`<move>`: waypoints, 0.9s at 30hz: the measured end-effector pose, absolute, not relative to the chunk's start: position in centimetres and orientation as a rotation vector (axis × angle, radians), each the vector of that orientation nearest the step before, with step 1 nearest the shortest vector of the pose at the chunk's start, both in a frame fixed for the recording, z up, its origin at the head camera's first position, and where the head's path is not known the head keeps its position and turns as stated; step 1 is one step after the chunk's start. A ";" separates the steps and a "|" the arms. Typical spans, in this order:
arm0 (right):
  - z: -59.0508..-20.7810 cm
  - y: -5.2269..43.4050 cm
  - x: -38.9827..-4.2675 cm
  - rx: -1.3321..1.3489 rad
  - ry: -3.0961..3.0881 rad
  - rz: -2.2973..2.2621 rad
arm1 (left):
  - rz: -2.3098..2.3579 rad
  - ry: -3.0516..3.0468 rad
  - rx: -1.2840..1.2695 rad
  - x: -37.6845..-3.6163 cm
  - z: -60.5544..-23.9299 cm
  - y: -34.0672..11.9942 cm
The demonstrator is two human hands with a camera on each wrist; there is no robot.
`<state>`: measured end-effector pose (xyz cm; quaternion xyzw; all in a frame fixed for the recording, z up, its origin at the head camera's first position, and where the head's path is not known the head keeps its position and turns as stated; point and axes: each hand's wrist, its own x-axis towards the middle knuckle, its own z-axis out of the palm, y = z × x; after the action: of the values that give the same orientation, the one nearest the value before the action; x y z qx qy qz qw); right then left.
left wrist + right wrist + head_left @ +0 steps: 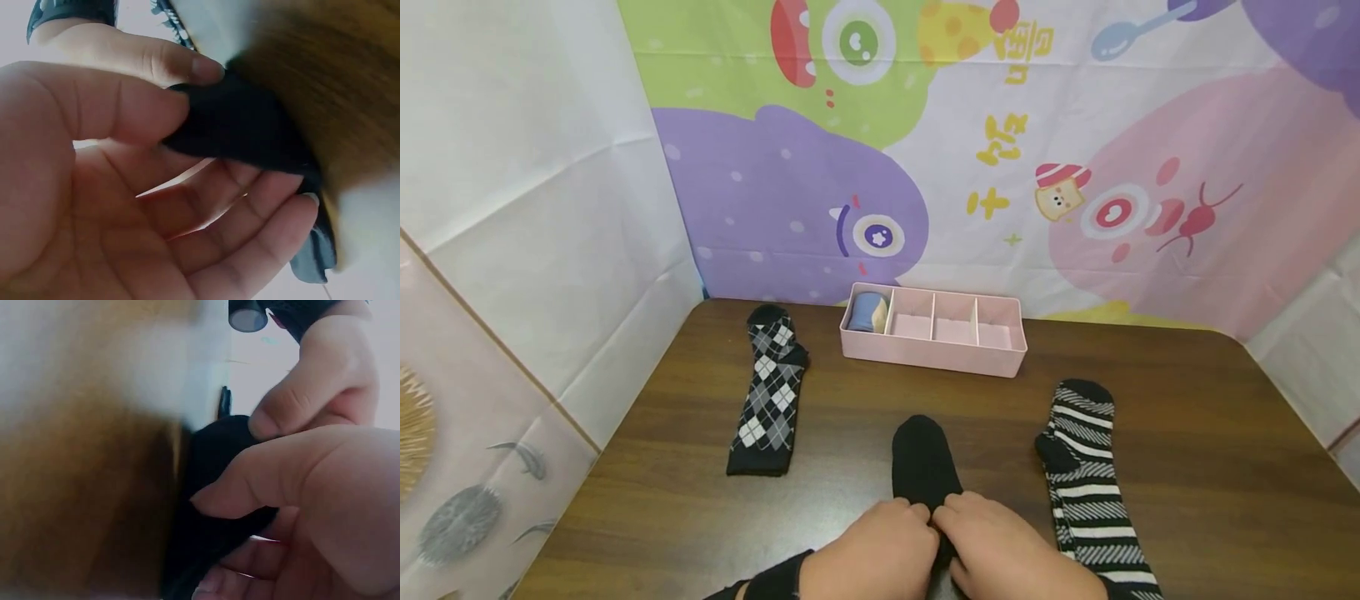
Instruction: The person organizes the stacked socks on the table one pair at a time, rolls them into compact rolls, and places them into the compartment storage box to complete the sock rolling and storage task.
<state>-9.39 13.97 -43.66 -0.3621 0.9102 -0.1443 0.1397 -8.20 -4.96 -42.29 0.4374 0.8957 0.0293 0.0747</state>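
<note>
A plain black sock (922, 458) lies toe-away on the table before me. My left hand (874, 550) pinches its left side between thumb and fingers, while my right hand (1000, 540) grips the opposite side, the two hands nearly touching. Close up in the left wrist view, dark sock fabric (237, 122) is caught under the thumb, its end hanging past the fingertips. The right wrist view has the thumb pressing on the same fabric (219, 453). Left of my hands lies an argyle sock (769, 392); to their right, a striped sock (1093, 483).
At the back of the wooden table (647, 467) stands a pink divided box (936, 356), with a rolled blue sock (867, 312) in its leftmost compartment. A printed cartoon cloth (970, 250) hangs behind the table, and white cloth (550, 167) covers the left side.
</note>
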 end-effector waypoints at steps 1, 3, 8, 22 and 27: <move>-43.6 14.0 -9.4 -1.061 2.642 -0.403 | 0.065 2.680 1.323 -8.2 -42.3 -5.0; -43.6 14.2 -9.4 -1.084 2.665 -0.385 | 0.038 2.660 1.323 -8.2 -42.2 -4.9; -43.4 14.4 -9.1 -1.130 2.735 -0.395 | -0.012 2.611 1.224 -8.2 -42.0 -4.8; -43.4 14.1 -8.7 -1.104 2.739 -0.418 | 0.221 2.592 1.082 -8.2 -41.0 -5.5; -43.1 14.0 -8.4 -1.156 2.742 -0.437 | 0.073 2.618 1.155 -8.1 -41.2 -5.4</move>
<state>-8.45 13.97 -43.14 -0.3834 0.9097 -0.1450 0.0670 -8.12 -5.36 -41.22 0.3996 0.9057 0.0254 0.1390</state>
